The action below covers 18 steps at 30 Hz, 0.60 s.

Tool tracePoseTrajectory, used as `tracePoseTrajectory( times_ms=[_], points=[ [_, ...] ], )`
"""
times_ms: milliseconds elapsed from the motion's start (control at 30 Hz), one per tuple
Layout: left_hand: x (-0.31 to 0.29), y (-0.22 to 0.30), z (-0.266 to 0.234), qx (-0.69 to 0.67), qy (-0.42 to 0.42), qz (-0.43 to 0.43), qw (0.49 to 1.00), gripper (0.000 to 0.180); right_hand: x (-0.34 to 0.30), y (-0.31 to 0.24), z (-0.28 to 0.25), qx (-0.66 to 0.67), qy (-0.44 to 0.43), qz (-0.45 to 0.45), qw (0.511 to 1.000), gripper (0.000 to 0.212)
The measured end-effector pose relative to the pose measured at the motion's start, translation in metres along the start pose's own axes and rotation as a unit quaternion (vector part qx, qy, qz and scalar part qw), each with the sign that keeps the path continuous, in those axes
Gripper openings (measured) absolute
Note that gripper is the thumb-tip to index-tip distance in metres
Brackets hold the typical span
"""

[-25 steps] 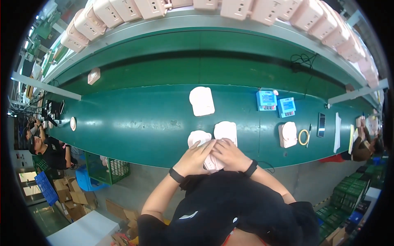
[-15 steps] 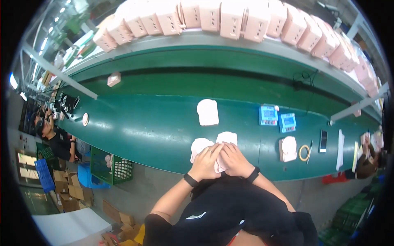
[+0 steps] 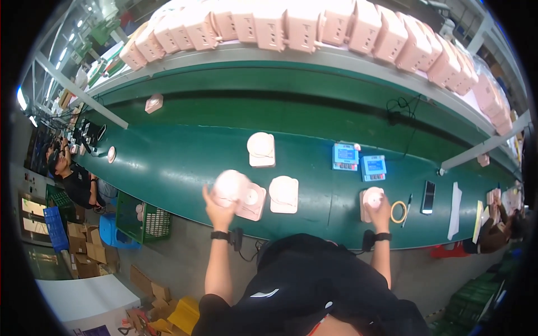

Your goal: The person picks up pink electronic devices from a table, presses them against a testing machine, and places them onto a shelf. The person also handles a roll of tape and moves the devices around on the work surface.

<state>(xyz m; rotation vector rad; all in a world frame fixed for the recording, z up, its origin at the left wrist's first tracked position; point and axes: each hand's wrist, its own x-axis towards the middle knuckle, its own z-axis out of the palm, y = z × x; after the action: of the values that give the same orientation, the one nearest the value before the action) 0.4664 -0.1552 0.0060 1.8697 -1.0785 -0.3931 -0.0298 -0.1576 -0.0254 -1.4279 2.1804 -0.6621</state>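
My left hand [image 3: 219, 213] is closed around the side of a pale pink plastic unit with a round disc [image 3: 231, 186], blurred by motion. That unit overlaps another pink unit [image 3: 252, 203], which lies on the green bench with its round centre showing. To the right, my right hand [image 3: 381, 211] has its fingers wrapped around the side of a pink unit with a round face [image 3: 372, 197]. Between my hands a pink unit [image 3: 284, 194] lies on the bench, and farther back lies a similar one [image 3: 261, 149].
Two blue meters with screens [image 3: 346, 155] stand right of centre. A tape ring [image 3: 398, 211], a pen [image 3: 407, 210], a phone [image 3: 428, 197] and a white sheet [image 3: 455, 210] lie farther right. Pink units [image 3: 302, 31] line the shelf above. Co-workers sit at both sides.
My hands have parted from the pink unit they held together at the front. The left has moved left with a disc unit; the right has reached right to another. The view shifted slightly.
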Motion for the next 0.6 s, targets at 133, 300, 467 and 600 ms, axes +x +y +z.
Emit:
tracePoseTrajectory(
  times_ms=[133,300,467,600],
  points=[
    [0.018,-0.041,0.001,0.11,0.085,-0.067,0.988,0.1,-0.001,0.096,0.024,-0.06,0.105,0.09,0.989,0.089],
    [-0.008,-0.089,0.016,0.19,0.084,-0.072,0.975,0.095,-0.001,0.098,0.035,-0.05,0.17,0.055,0.983,0.089],
    [-0.047,-0.135,0.049,0.343,0.118,-0.01,0.932,0.095,-0.006,0.085,0.038,0.181,0.096,-0.019,0.979,0.083],
    [-0.061,-0.104,0.053,0.312,0.083,-0.071,0.944,0.098,-0.019,0.087,0.047,0.226,0.111,0.018,0.968,0.074]
  ],
)
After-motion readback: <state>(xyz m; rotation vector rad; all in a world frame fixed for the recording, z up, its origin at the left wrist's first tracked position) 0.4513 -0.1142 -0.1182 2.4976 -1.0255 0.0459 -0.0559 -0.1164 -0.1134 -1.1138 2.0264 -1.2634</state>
